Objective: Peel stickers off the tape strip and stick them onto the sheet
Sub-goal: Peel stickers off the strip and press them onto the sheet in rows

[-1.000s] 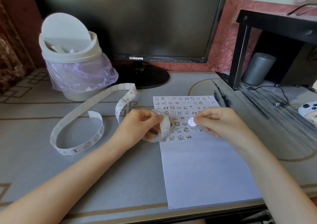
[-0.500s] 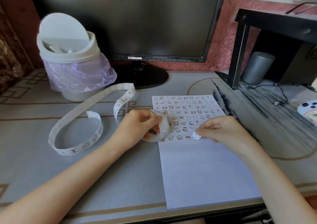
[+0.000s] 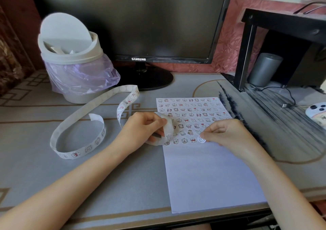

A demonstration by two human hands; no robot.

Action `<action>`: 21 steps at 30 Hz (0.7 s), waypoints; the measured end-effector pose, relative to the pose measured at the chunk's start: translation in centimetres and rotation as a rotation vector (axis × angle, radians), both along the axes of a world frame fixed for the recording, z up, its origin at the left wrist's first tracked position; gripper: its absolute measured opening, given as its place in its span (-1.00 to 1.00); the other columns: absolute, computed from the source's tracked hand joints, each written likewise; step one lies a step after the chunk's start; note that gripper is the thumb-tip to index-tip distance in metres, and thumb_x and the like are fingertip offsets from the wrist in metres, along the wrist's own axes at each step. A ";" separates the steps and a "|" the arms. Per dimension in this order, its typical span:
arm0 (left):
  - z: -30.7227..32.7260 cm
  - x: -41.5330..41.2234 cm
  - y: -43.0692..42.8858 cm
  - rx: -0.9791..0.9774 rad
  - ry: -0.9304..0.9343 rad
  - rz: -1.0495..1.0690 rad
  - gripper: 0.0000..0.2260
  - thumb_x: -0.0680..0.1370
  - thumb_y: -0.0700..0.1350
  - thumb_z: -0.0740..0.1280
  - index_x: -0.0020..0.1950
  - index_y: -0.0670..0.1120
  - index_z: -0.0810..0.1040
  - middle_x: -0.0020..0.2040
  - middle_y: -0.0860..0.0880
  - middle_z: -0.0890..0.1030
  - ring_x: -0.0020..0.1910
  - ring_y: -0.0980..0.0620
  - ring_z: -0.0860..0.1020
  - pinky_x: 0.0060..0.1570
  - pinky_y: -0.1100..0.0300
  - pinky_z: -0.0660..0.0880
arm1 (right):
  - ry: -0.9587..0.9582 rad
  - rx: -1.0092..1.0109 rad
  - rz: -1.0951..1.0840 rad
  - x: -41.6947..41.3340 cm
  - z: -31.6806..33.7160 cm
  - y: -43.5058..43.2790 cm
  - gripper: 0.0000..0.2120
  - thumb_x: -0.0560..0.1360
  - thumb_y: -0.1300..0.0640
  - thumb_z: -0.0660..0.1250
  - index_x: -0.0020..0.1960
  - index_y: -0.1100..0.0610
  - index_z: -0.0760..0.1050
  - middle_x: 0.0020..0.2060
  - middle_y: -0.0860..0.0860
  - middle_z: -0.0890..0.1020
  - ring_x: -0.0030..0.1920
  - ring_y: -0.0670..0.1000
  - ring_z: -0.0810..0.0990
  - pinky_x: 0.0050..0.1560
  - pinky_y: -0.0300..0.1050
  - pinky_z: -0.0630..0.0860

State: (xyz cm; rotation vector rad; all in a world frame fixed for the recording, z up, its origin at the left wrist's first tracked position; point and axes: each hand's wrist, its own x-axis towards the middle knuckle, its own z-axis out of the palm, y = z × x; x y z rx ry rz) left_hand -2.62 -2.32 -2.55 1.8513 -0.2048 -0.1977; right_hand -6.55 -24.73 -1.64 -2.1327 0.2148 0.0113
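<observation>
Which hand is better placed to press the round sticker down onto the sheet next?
Right. The right hand already pinches the round sticker at the end of the lowest sticker row on the sheet. The left hand is busy gripping the tape strip.

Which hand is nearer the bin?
Left. The left hand, holding the tape strip, is front-right of the bin; the right hand, pinching a sticker, is farther right over the sheet.
</observation>
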 end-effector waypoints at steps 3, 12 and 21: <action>0.0 0.0 0.0 0.002 -0.001 -0.001 -0.79 0.56 -0.14 0.31 -0.14 -0.28 0.59 -0.30 -0.06 0.66 -0.33 0.08 0.60 -0.34 0.24 0.57 | -0.004 0.000 -0.017 0.2 -0.4 -0.1 -0.91 0.29 0.09 0.53 -0.34 0.04 0.64 -0.45 -0.05 0.64 -0.42 -0.10 0.45 -0.33 -0.17 0.27; 0.0 -0.1 0.0 0.006 -0.001 0.006 -0.79 0.56 -0.13 0.31 -0.15 -0.26 0.59 -0.33 -0.04 0.66 -0.34 0.08 0.60 -0.32 0.24 0.58 | -0.072 -0.062 0.003 0.3 -1.1 -0.5 -0.85 0.29 0.09 0.55 -0.28 0.05 0.58 -0.51 -0.12 0.52 -0.45 -0.11 0.43 -0.37 -0.19 0.30; 0.1 -0.1 -0.1 0.004 0.002 0.006 -0.79 0.56 -0.14 0.31 -0.13 -0.28 0.59 -0.30 -0.06 0.66 -0.36 0.11 0.59 -0.34 0.28 0.56 | -0.083 -0.060 -0.011 0.6 -1.3 -0.6 -0.75 0.30 -0.04 0.53 -0.20 0.06 0.52 -0.42 -0.03 0.60 -0.38 -0.08 0.49 -0.31 -0.16 0.33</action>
